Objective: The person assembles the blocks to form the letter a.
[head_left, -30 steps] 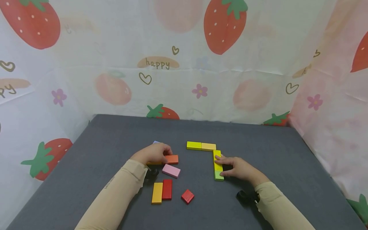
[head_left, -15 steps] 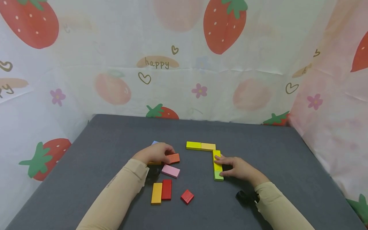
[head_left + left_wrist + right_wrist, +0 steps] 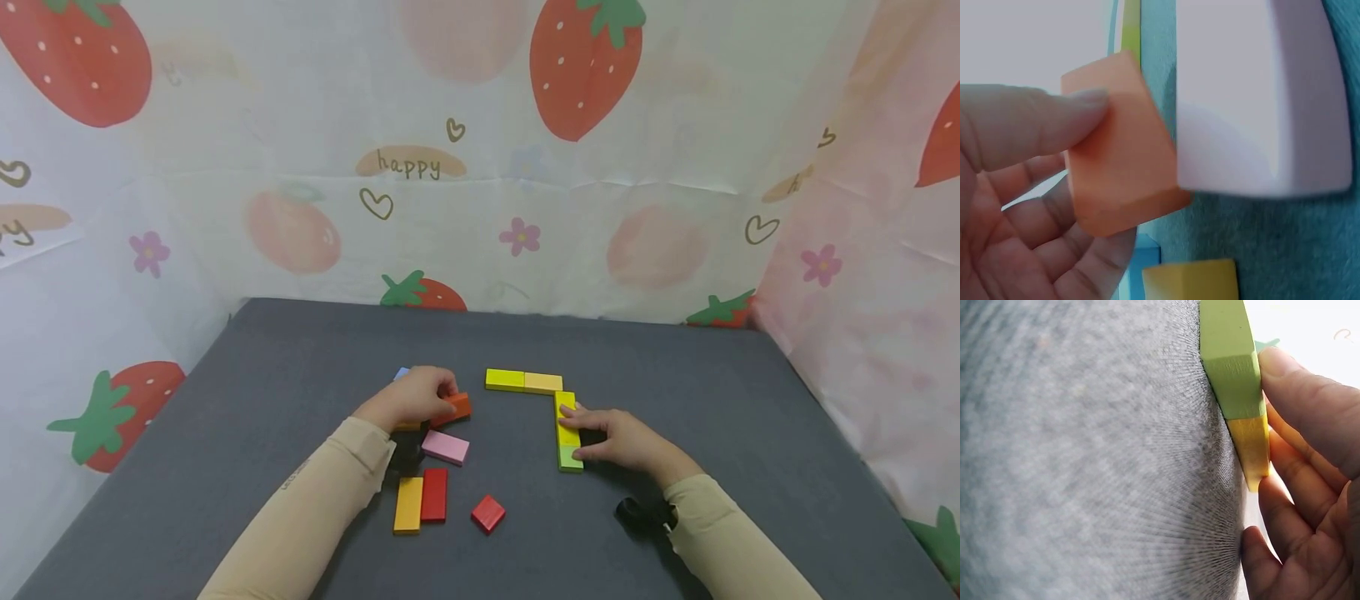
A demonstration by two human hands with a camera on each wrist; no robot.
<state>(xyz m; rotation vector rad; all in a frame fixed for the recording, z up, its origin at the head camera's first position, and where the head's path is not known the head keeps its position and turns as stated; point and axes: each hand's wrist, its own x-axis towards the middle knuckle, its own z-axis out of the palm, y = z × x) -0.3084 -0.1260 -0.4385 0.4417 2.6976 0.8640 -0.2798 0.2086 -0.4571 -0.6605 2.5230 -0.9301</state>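
Note:
My left hand (image 3: 412, 395) pinches an orange block (image 3: 1125, 156) between thumb and fingers, tilted and raised off the table in the left wrist view. Just below it, a pink block (image 3: 446, 447) lies flat. Partly hidden beneath the hand are a yellow-orange block (image 3: 1194, 281) and a blue block (image 3: 401, 372). Over on the right, my right hand (image 3: 622, 437) rests on a column of blocks with relaxed fingers. Its thumb touches the green block (image 3: 1229, 375) at the near end, and its fingertips lie on the yellow part (image 3: 566, 408).
A yellow block (image 3: 505, 380) and a pale orange block (image 3: 543, 382) form a row meeting the column's far end. Nearer me lie an amber block (image 3: 407, 506), a red block (image 3: 434, 496) and a small red block (image 3: 488, 514). Printed cloth (image 3: 480, 233) surrounds the grey table (image 3: 645, 350).
My left hand has lifted the orange block from where it lay flat, tilting it and shifting slightly right. The right hand and its column have stayed put.

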